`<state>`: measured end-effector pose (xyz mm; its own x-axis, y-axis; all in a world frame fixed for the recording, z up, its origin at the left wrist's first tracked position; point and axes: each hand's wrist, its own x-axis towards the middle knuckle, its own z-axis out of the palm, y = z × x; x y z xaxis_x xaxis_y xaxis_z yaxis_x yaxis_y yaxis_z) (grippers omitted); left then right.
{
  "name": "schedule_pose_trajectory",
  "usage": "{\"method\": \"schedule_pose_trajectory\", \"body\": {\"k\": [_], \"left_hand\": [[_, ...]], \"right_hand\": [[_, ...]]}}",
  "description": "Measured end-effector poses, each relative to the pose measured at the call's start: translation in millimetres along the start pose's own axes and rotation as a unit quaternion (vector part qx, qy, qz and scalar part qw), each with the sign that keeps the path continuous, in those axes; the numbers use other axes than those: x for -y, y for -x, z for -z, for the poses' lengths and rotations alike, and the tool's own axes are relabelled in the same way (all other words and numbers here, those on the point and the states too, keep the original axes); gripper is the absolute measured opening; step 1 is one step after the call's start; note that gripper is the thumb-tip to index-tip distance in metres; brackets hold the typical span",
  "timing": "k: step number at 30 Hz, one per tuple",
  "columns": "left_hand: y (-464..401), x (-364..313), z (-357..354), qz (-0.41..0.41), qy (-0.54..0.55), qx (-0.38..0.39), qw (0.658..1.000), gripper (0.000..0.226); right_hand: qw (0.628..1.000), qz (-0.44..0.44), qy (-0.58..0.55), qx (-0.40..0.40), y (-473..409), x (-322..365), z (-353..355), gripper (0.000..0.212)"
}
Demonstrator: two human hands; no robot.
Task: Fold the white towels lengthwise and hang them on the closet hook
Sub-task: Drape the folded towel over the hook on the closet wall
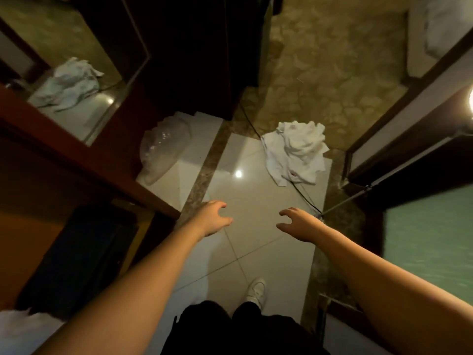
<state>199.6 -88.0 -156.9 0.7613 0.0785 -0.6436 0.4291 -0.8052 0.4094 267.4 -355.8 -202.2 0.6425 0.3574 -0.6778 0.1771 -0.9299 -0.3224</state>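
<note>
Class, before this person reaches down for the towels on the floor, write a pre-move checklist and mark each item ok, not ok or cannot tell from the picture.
1. Left hand holds nothing, fingers loosely curled: ok.
2. Right hand holds nothing: ok.
3. Towels in view, crumpled on the floor ahead: ok.
4. Towels free to lift: not ok, a black cable runs under the heap.
5. Tiled floor between hands and towels bare: ok.
6. Closet hook located: cannot tell, none shows in this view.

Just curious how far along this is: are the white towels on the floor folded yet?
Not folded. The white towels lie in a crumpled heap on the floor tiles, and neither the left hand nor right hand touches them.
</note>
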Motion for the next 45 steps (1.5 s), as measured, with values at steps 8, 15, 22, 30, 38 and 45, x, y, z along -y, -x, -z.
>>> {"method": "schedule_pose_trajectory", "body": {"k": [8,15,22,30,38,45], "left_hand": [[-150,-55,0,-0.025,-0.097,0.036,0.994,0.052],[-316,-86,26,-0.062,-0.146,0.076,0.984,0.050],[-464,-102,43,-0.041,-0.151,0.134,0.979,0.048],[-622,-124,8,-0.043,-0.141,0.151,0.978,0.047],[-772,-160,-62,0.022,0.034,0.124,0.991,0.028],[-863,-178,-137,0.127,0.275,0.169,0.938,0.045]], "right_hand": [[0.994,-0.104,-0.044,0.015,-84,-89,31,0.059],[0.977,-0.190,-0.093,0.039,-186,-135,58,0.058],[0.952,-0.249,-0.171,0.056,-297,-166,91,0.055],[0.922,-0.264,-0.279,0.051,-441,-236,107,0.057],[0.916,-0.245,-0.318,0.013,-600,-317,109,0.057],[0.892,-0.206,-0.399,-0.056,-710,-357,96,0.072]]}}
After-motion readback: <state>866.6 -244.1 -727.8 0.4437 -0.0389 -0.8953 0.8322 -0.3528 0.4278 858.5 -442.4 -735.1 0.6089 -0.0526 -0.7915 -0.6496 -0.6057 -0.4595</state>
